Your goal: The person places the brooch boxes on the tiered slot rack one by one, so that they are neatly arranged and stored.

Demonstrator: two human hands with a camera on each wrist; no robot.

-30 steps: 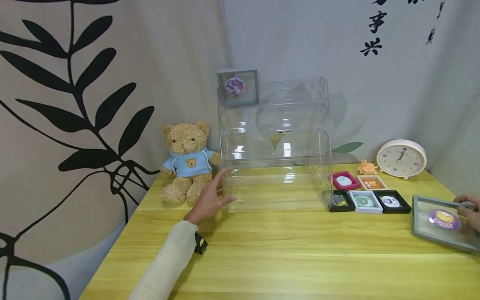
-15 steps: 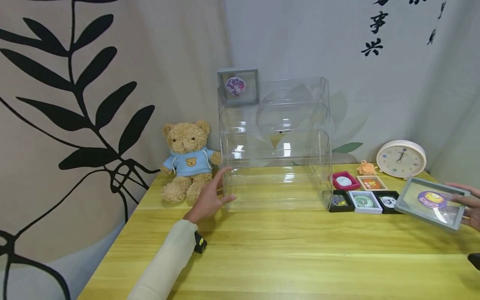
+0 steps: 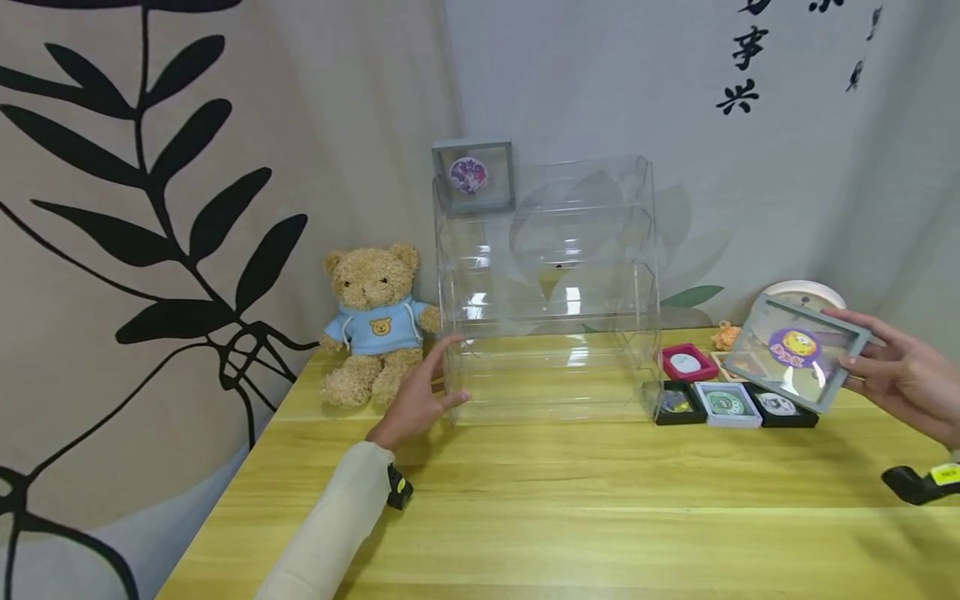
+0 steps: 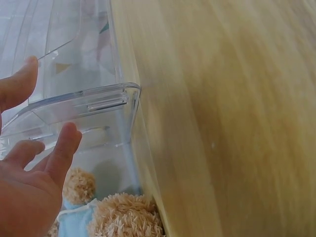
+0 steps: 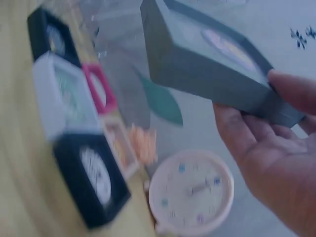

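My right hand (image 3: 903, 371) grips a grey-rimmed clear display frame (image 3: 813, 346) with a purple and yellow round badge inside. The frame is tilted in the air above the small frames; in the right wrist view my thumb lies on one side of it and the fingers under the other. My left hand (image 3: 417, 392) is at the lower left side of a clear tiered acrylic rack (image 3: 555, 408). In the left wrist view its thumb and fairly straight fingers lie on either side of the rack's side edge (image 4: 79, 96). Another grey frame (image 3: 474, 200) stands on the rack's top left.
Several small framed badges, among them a pink frame (image 3: 688, 363), a white frame (image 3: 727, 404) and a black frame (image 3: 677, 403), lie right of the rack. Behind are an orange figurine (image 3: 725, 335) and a round clock (image 5: 192, 192). A teddy bear (image 3: 375, 325) sits left on the wooden table (image 3: 570, 517).
My right hand has lifted the grey frame from the table's right edge and carried it left and up, over the small frames and partly before the clock. My left hand has stayed put.
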